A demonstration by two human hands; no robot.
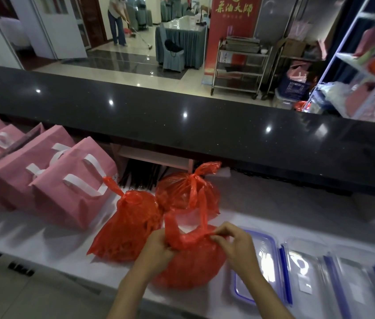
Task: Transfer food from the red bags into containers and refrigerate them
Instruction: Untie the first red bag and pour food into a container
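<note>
Four pink paper bags [50, 176], stiff, white-handled, at the worktop's [274, 208] left end. Three red bags: two knotted ones, left bag [127, 224] and rear bag [186, 192], mid-worktop; nearest bag [191, 263] at the front edge, thin, soft, slippery film, bulging and probably weighty; take hold at the twisted handles. Clear containers [308, 272], blue-clipped, along the right front edge. Left hand [158, 249] and right hand [237, 245] each pinch the nearest bag's knotted handles.
</note>
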